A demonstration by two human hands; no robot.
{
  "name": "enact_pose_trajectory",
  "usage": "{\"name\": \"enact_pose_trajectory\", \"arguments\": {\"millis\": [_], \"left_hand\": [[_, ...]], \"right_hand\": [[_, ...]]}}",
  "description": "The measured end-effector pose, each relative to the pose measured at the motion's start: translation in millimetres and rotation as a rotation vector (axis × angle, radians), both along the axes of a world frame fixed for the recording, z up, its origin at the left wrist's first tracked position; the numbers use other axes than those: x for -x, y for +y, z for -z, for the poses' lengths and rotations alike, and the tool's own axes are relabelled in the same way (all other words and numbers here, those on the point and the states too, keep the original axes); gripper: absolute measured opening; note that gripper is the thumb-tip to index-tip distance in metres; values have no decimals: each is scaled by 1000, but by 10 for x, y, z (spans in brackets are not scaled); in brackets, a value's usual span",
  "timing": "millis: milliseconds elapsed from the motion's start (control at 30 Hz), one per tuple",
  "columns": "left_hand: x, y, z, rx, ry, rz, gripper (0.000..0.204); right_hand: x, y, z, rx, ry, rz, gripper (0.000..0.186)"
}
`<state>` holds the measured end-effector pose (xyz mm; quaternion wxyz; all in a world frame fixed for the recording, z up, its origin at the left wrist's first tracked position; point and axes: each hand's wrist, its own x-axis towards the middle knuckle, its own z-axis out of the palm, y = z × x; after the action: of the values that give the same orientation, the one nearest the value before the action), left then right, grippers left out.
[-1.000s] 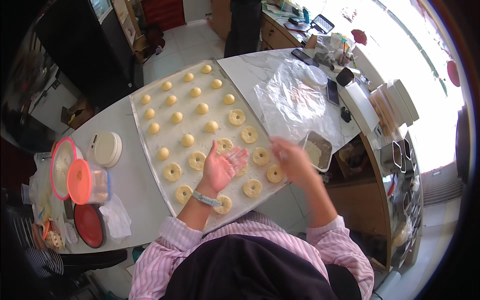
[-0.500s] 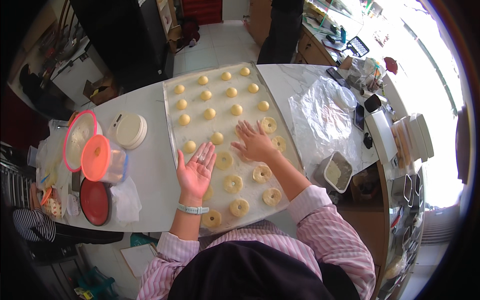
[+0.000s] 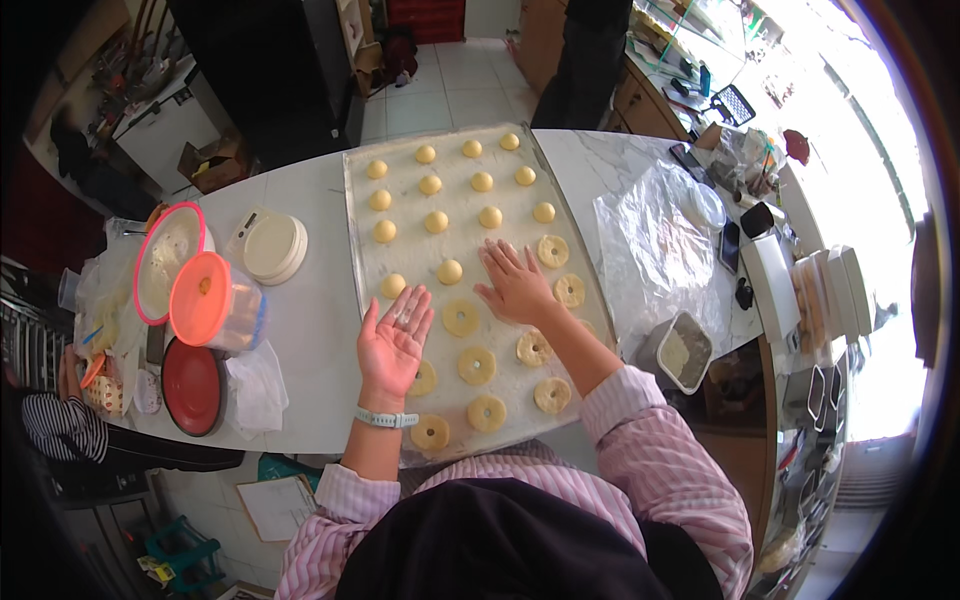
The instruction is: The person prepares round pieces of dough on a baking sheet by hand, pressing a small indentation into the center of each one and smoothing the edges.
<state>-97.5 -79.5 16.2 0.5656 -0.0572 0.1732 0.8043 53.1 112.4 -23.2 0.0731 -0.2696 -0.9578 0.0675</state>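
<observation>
Dough balls (image 3: 436, 222) lie mostly beyond the flat, palm-down right hand (image 3: 518, 287) and the unclenched, palm-up left hand (image 3: 392, 350); some dough rings (image 3: 466, 366) sit between.

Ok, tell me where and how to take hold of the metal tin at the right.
I'd pinch the left wall of the metal tin just below its rim, coming from above and the left with the right hand. That side faces the hand, and the top is open, with the pale powder lying below a bare rim.
</observation>
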Motion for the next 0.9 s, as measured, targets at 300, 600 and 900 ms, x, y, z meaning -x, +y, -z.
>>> {"name": "enact_pose_trajectory", "arguments": {"millis": [300,600,900], "left_hand": [[13,-26,-7,55,16,1,50],[-6,-19,36,36,-9,31,47],[-237,132,159,92,53,190,42]], "right_hand": [[-86,274,-106,95,355,173,21],[-105,275,-160,-3,74,107,16],[-121,173,-49,-28,-6,59,25]]}}
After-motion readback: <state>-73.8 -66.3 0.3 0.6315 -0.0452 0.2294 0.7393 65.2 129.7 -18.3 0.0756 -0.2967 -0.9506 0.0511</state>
